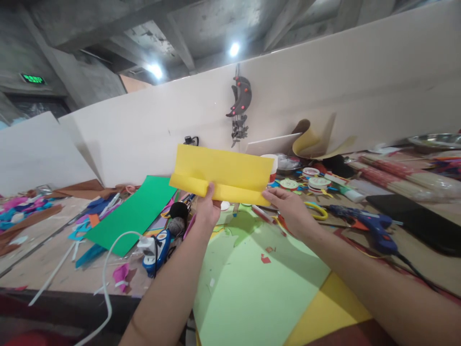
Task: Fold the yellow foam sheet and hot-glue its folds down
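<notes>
**Desk (81, 281) against White Partition (144, 125): Handling the Yellow Sheet (223, 168)**

Head view. The yellow sheet is held up above the desk, over a pale green sheet (252, 293) that lies flat. A larger green sheet (140, 211) lies to the left; a blue glue gun (376, 230) lies to the right.

State of the hands: the left hand (209, 206) pinches the lower margin left of centre, thumb on the near face, fingers mostly hidden. The right hand (290, 211) pinches the lower right corner between thumb and fingers. The lower margin turns up in a rounded band; whether it is creased or merely curled cannot be told.

Handling: the sheet is judged light, flexible and slightly springy. Paper or thin foam cannot be distinguished. Slip risk appears low; unwanted creasing or tearing is the likelier fault. Grip lightly at both ends of the turned band, fingertips flat. Avoid squeezing the unsupported middle.
</notes>
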Motion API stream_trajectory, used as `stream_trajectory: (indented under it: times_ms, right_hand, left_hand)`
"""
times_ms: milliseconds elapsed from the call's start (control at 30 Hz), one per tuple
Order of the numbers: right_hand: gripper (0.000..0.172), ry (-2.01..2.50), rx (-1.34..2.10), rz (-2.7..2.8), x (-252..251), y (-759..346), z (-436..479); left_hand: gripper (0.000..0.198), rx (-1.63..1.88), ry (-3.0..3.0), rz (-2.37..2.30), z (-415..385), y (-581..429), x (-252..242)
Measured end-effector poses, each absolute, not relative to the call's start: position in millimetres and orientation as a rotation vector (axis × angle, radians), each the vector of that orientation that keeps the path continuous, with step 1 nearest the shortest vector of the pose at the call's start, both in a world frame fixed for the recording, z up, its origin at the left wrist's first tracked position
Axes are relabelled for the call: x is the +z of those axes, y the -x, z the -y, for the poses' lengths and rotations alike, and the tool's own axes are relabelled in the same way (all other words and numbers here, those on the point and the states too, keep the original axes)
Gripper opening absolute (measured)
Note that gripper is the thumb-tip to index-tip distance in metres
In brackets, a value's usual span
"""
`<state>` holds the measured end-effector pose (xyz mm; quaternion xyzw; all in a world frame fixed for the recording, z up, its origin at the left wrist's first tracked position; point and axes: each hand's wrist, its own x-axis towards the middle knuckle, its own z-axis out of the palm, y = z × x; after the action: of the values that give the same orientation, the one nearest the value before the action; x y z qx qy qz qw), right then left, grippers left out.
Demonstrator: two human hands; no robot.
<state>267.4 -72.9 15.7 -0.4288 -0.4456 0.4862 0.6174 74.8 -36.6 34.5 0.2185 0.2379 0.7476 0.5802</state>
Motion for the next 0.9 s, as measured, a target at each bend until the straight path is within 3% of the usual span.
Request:
stream_trajectory:
  times_ms: [400, 733, 900]
  right_hand:
    - [0.045, 1.139, 0.862, 0.984, 19.9, -271.9, 74.8]
    - [0.035, 0.906, 1.238, 1.038, 13.7, -266.7, 76.6]
    - [0.024, 0.912, 1.253, 0.976, 15.4, -267.1, 75.5]
  left_hand:
    - [0.029, 1.623, -0.381, -0.537, 42.6, -79.1, 42.3]
    - [0.029, 1.676, -0.395, -0.528, 40.0, -74.2, 44.0]
    - [0.031, 1.631, -0.481, -0.531, 44.5, -78.1, 41.1]
